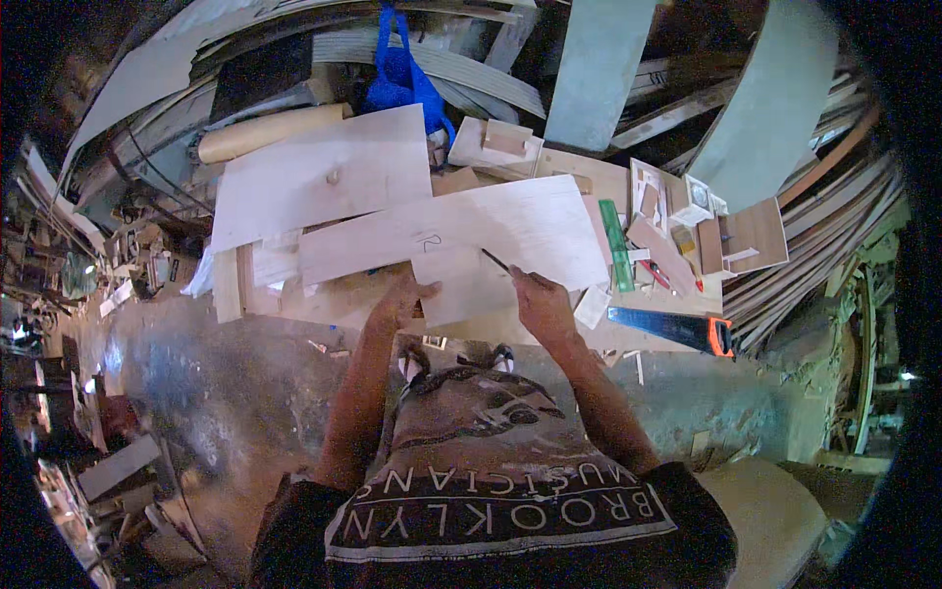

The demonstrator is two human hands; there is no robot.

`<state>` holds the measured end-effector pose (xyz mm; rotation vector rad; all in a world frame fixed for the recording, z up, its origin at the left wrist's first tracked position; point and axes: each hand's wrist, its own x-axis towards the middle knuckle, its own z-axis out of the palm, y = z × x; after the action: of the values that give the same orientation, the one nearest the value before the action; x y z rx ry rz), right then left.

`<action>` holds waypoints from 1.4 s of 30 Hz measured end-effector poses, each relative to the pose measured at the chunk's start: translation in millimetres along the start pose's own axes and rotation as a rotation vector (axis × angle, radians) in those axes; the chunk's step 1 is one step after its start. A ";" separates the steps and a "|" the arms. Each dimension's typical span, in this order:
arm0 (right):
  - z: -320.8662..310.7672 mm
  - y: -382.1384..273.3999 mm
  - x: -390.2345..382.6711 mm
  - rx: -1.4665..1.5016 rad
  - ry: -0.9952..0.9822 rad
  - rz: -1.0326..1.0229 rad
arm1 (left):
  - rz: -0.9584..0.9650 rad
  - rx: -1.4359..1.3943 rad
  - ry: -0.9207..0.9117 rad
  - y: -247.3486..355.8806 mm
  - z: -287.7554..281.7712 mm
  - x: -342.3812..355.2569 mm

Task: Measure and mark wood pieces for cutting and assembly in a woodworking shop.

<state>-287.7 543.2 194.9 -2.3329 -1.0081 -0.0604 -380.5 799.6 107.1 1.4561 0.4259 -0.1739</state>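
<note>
Bare right hand (542, 302) hides one end of a slim, dark, pencil-like stick (495, 260); up top, the edge cuts a flat, pale grey-green board (601, 74); far left, jumbled brownish clutter (49, 314) blurs past telling!

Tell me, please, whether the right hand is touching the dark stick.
Touching: the head view shows the right hand gripping the dark stick by its near end.

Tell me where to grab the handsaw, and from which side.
Take the handsaw by its orange-and-black handle, probably best from the right and near side. It lies with the handle at its right end, by the near right corner of the worktable, while the long dark blade runs off to the left, so that approach should stay clear of the blade.
</note>
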 end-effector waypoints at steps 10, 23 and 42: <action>-47.0 -9.9 -13.9 -0.153 -0.427 -0.237 | -0.290 -0.204 -0.005 16.2 2.1 -8.0; 37.4 8.6 128.1 0.635 -0.346 0.141 | -0.188 -0.217 0.076 16.8 1.3 -7.4; 9.4 22.0 176.0 0.117 -0.500 -0.396 | -0.126 -0.152 0.033 -18.5 -2.5 6.9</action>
<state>-149.3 650.9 222.5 -2.0490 -1.6585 0.4344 -381.4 800.8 87.3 1.2849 0.5470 -0.2142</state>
